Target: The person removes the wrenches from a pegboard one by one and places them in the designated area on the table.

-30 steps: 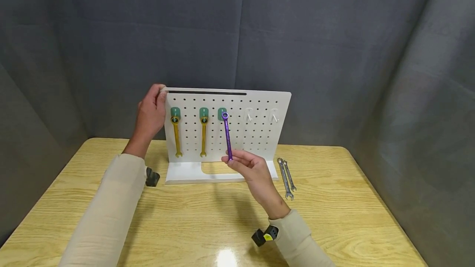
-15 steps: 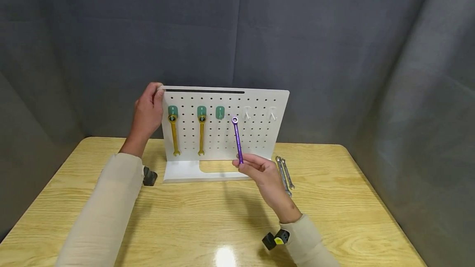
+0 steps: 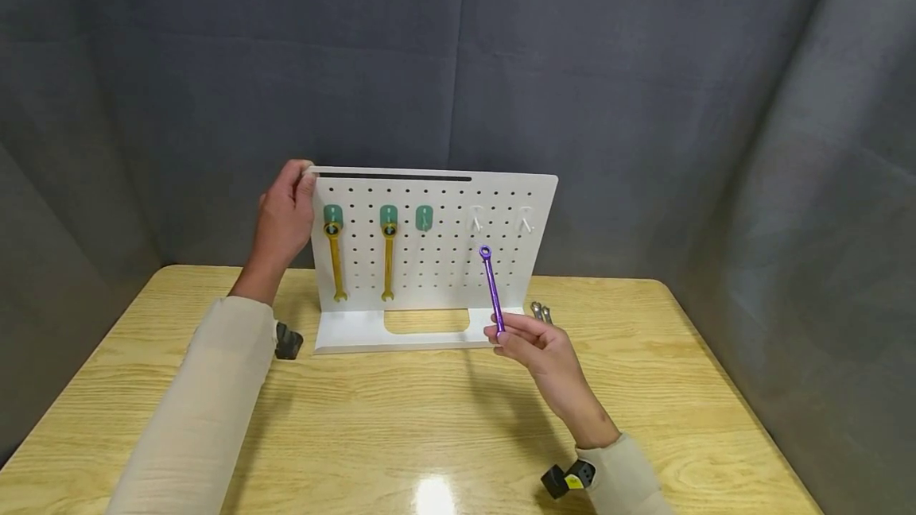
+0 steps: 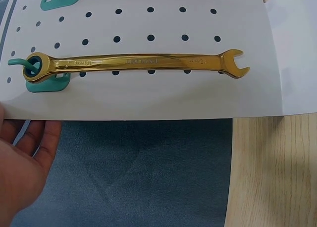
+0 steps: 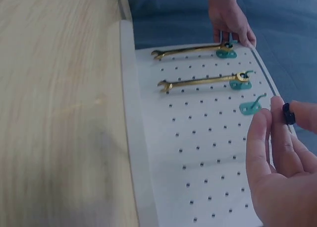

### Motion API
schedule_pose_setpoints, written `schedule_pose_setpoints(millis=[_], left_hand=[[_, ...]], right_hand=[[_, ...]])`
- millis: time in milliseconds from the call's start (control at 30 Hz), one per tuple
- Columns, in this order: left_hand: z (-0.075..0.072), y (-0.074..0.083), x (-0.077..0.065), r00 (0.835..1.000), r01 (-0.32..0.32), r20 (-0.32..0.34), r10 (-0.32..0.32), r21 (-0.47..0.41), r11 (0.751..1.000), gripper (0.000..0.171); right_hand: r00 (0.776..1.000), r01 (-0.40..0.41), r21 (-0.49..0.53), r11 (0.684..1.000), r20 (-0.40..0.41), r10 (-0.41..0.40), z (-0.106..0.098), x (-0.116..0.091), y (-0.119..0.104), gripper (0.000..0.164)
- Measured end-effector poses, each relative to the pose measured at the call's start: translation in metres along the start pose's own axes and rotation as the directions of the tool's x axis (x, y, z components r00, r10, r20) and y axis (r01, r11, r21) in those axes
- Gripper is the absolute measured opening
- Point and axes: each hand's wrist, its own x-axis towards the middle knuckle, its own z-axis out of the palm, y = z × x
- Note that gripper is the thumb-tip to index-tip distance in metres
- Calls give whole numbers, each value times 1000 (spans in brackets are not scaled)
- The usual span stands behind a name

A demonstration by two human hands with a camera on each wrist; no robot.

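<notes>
Dark grey curtains (image 3: 286, 62) are hung behind and beside a wood-grained table (image 3: 343, 427). Toward its far edge a white pegboard (image 3: 458, 269) is stood, the upper left corner gripped by the left hand (image 3: 282, 221); two gold wrenches (image 3: 389, 265) are hung on the left half. Before the right half a purple wrench (image 3: 492, 290) is held ring end up, its lower end pinched by the right hand (image 3: 547, 356). Past the lower right corner, apparently two silver wrenches (image 3: 537, 310) are partly hidden.
</notes>
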Motion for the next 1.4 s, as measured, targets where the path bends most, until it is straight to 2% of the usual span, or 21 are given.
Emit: schedule_pose_setpoints(millis=[333,500,667,767,900,1033,1200,1400], left_hand=[[-1,0,0,1000,-3,-13,3,-4,1000,35],[1,-2,0,1000,-3,-8,3,-13,1000,35],[0,-2,-1,1000,5,-5,-5,-3,1000,34],[-1,0,-2,1000,5,-3,-5,2,1000,35],[-1,1,0,1000,1,-7,-1,8,1000,35],[-1,1,-1,1000,-6,-13,6,7,1000,35],[1,-1,0,1000,-25,-12,25,-2,1000,36],[1,-2,0,1000,-14,-9,14,7,1000,36]], right_hand=[[996,-79,-17,997,-37,78,-37,-10,9,43],[992,-90,9,996,-88,90,-57,-13,17,43],[986,-111,-13,994,-128,108,-73,-17,24,47],[974,-135,5,991,-185,133,-81,-18,27,44],[956,-161,89,983,-233,177,-92,-20,32,35],[952,-164,151,975,-236,196,-103,-22,37,30],[937,-189,163,968,-266,228,-112,-22,41,32],[919,-233,193,953,-277,280,-120,-23,44,30]])
